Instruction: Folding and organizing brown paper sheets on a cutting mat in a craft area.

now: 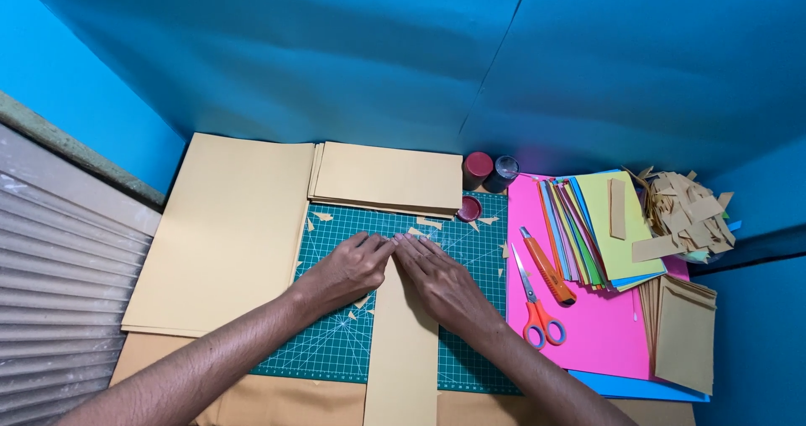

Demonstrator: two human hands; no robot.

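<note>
Tan paper strip (401,350), lower centre on the green cutting mat (336,350), looks light, thin and easily creased. Left hand (353,268) and right hand (437,279) press flat, fingertips meeting at its top edge, likely the best hold.

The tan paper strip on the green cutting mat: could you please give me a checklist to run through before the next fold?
1. Both hands on the tan paper strip: ok; left hand and right hand press its top end, fingertips meeting.
2. Strip lying flat on the green cutting mat: ok, as far as it shows.
3. Top edge squarely aligned: cannot tell, the fingers cover it.
4. Mat free of scraps: not ok; small tan paper offcuts lie near the hands.
5. Orange utility knife and orange-handled scissors away from the hands: ok, on the pink sheet.
</note>
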